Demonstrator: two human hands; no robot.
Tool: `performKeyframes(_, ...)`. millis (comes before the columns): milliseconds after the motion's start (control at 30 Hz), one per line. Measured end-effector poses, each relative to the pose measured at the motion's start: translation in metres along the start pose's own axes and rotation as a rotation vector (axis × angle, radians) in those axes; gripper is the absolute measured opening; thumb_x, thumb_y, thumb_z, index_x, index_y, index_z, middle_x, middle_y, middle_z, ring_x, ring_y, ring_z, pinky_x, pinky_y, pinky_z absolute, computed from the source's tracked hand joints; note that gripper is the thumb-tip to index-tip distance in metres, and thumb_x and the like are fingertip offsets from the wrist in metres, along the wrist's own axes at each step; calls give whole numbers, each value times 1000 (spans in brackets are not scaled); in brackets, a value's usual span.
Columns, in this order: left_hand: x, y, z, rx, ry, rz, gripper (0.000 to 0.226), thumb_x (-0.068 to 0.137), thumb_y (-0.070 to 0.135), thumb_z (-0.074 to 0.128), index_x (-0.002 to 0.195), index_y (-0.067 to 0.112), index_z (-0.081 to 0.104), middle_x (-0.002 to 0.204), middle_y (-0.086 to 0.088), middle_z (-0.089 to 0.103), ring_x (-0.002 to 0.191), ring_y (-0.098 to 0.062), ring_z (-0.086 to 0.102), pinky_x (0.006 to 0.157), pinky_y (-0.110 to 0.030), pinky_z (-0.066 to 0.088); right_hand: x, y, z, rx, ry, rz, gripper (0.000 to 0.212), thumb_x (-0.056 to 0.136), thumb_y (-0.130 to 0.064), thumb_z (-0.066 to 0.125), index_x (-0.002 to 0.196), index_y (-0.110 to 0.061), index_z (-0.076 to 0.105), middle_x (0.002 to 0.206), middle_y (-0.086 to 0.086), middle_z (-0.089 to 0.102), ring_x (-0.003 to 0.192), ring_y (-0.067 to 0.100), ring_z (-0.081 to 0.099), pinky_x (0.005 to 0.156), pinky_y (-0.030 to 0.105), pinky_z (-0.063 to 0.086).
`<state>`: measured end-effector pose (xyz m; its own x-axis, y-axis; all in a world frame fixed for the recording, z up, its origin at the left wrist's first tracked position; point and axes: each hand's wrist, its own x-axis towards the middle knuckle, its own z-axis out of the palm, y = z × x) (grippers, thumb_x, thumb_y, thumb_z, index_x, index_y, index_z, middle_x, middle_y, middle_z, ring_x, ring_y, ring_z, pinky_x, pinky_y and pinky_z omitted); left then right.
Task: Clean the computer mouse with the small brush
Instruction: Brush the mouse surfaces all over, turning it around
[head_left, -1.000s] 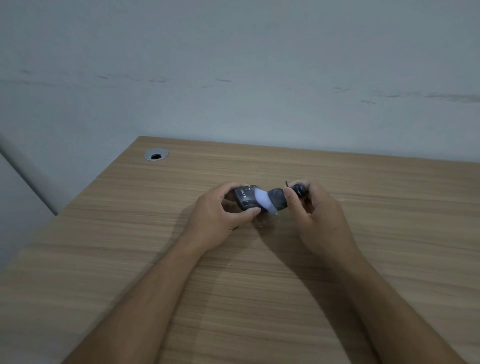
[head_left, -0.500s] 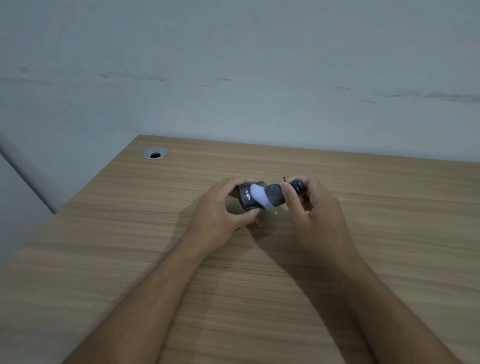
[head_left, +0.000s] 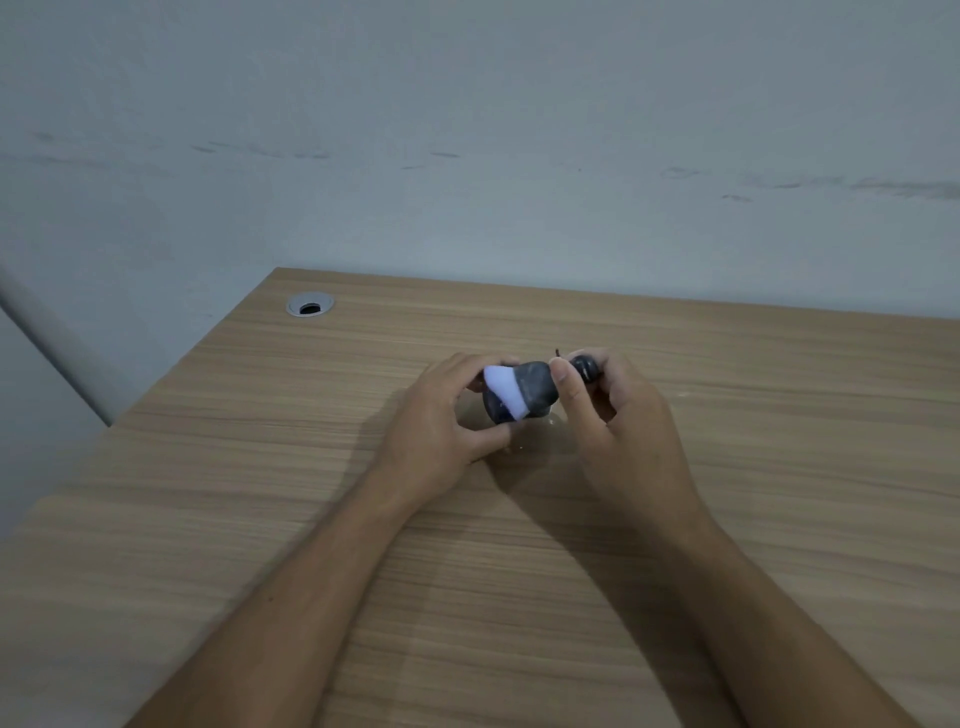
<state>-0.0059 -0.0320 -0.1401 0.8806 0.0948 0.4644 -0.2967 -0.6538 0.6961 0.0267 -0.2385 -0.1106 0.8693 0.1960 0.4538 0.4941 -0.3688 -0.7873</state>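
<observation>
1. Task state: cleaning is judged to be in progress. The dark grey, rounded plastic computer mouse (head_left: 524, 397) is held up off the light wood-grain laminate desk (head_left: 727, 467), between both hands, near the desk's middle.
2. The left hand (head_left: 441, 421) is wrapped round the mouse's left end, fingers closed on it from above and below.
3. The small brush with white bristles and a short black handle (head_left: 506, 392) is laid against the mouse's upper face. Only the bristle tuft is clearly seen. The handle is mostly hidden.
4. The right hand (head_left: 618, 415) is closed on the black handle end (head_left: 584, 366), thumb pressed near the mouse's right edge. A firm pinch is judged, not a loose one.
5. Done so far: it cannot be told which faces are already brushed. No dust or debris is resolved at this range.
6. Left, as judged: the remaining faces, seams and wheel area are probably still to be swept, then both items set down.
7. Containers: none are seen on the desk. The only opening is the round silver cable grommet (head_left: 310, 304) at the far left corner, well apart from the hands. Its hole looks dark and its contents cannot be made out.
8. A faint shiny patch (head_left: 550, 428) is seen on the desk under the mouse. Wet or just glare cannot be told.
</observation>
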Motion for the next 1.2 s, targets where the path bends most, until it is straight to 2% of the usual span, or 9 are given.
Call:
performKeyframes(67,0,-3,0,3,2,11,61,82,23,95,138,26,74,122,12,76,115,-13,69,105,-39,55,4,10,-4,-20,54,52,19,109,-39,64,108,-22,73,85,-4,76,80,13,67,68,24,50)
performKeyframes(200,-1,-2,1,-44,9,22,61,84,29,98,140,32,74,127,16,77,117,-13,71,108,-33,54,11,25,-11,-107,123,118,18,108,-38,64,110,-23,73,82,-12,71,78,-2,64,63,10,43)
performKeyframes(400,0,-3,4,-29,10,-19,63,82,25,98,140,28,74,127,17,77,116,-10,69,106,-30,52,5,6,-14,39,132,47,15,109,-38,63,103,-26,71,78,-1,70,70,16,61,66,30,47)
performKeyframes(500,0,-1,3,-12,-7,-44,61,80,29,99,137,28,75,126,17,77,119,-9,67,106,-31,53,-3,-7,-6,38,22,-50,12,108,-32,67,106,-22,73,85,-5,74,75,10,67,67,20,49)
performKeyframes(567,0,0,2,-19,-17,-30,64,78,26,97,138,32,74,129,19,77,125,-10,68,108,-36,55,-5,-5,1,13,-28,-68,11,107,-32,68,106,-21,72,88,-5,75,79,11,69,70,23,51)
performKeyframes(800,-1,-1,-1,-31,42,-36,59,81,30,99,135,34,76,125,20,79,118,-9,72,107,-32,55,9,23,-12,-134,78,35,14,106,-34,69,105,-21,74,69,-14,62,66,-5,59,60,9,39)
performKeyframes(900,0,0,0,-48,36,-45,57,82,33,99,134,36,76,123,21,79,117,-8,71,106,-27,53,12,28,-14,-150,99,92,17,107,-35,68,109,-20,76,73,-17,64,69,-12,60,62,4,40)
performKeyframes(1067,-1,-1,3,-1,48,-74,57,80,33,99,131,38,76,115,27,76,112,-1,68,99,-17,50,2,2,-9,20,106,1,15,108,-35,67,105,-22,75,77,-8,70,64,2,59,61,13,43)
performKeyframes(1200,0,-3,3,-22,22,-84,53,77,29,99,125,38,77,116,23,79,115,-6,69,99,-29,55,-4,-3,4,10,-13,-77,13,107,-33,69,105,-21,74,86,-5,75,76,10,68,69,25,52)
